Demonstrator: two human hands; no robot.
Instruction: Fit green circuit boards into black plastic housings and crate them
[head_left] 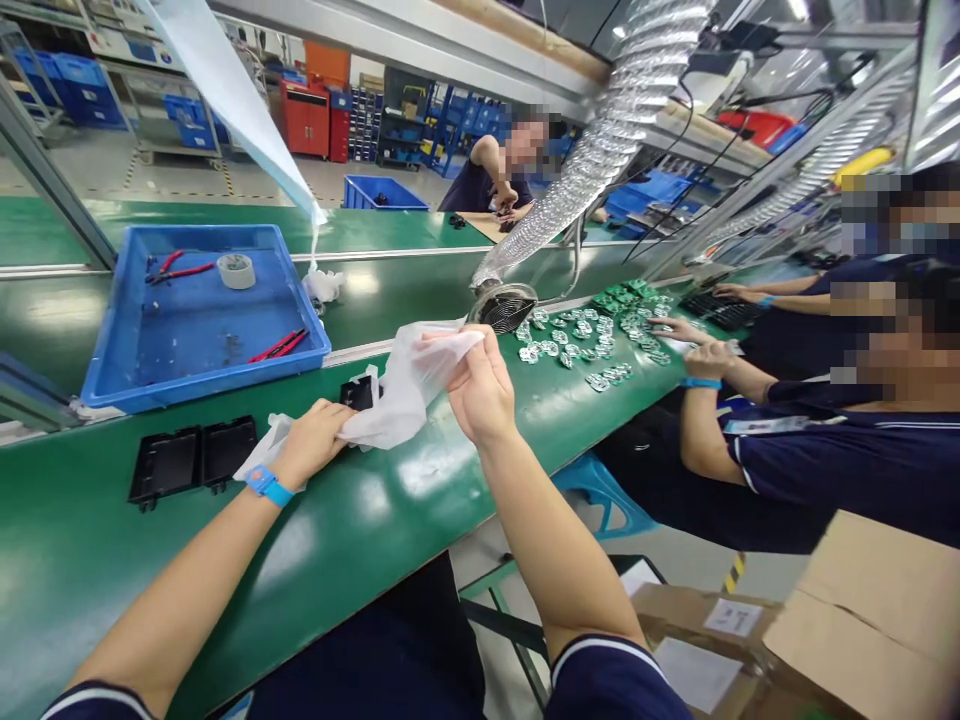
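Note:
A thin, translucent white plastic sheet [401, 400] stretches, crumpled, between my two hands over the green bench. My right hand [484, 390] pinches its raised end between thumb and fingers. Closer to the bench top, my left hand [315, 440] has its fingers closed on the other end, and a loose piece of white plastic [266, 445] shows beside that wrist. Just beyond my left fingertips lies a black plastic part [358, 393], partly covered by the sheet. An opened black plastic case [193, 460] rests to the left of my left hand.
A blue tray [206, 375] holds red-handled pliers [279, 345] and a tape roll [236, 270]. A silver duct [592, 150] hangs down to a round nozzle [501, 308]. Many small green boards [577, 335] lie right, near co-workers' hands [709, 358]. Cardboard boxes [862, 610] stand lower right.

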